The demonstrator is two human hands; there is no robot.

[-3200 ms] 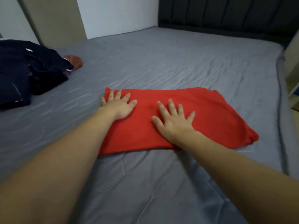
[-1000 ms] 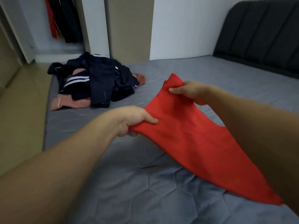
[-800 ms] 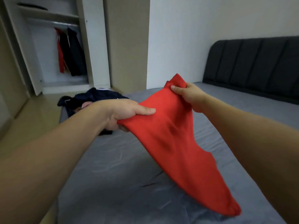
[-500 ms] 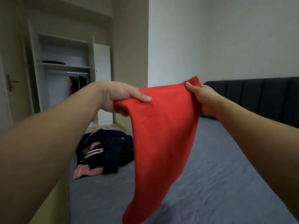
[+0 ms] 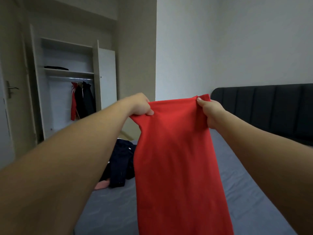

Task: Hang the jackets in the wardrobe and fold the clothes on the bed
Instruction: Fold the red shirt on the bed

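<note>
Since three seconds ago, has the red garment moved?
Yes. It lay flat on the bed; now the red garment hangs above it, gripped by left hand and right hand.

Red garment point(image 5: 177, 158): smooth matt knit cloth. Bed cover point(image 5: 237, 184): grey quilted fabric, matt, lightly wrinkled. Headboard point(image 5: 271, 107): dark padded upholstery in channels. Wardrobe point(image 5: 105, 73): white smooth panels. Door handle point(image 5: 11, 88): metal, dull sheen.
</note>
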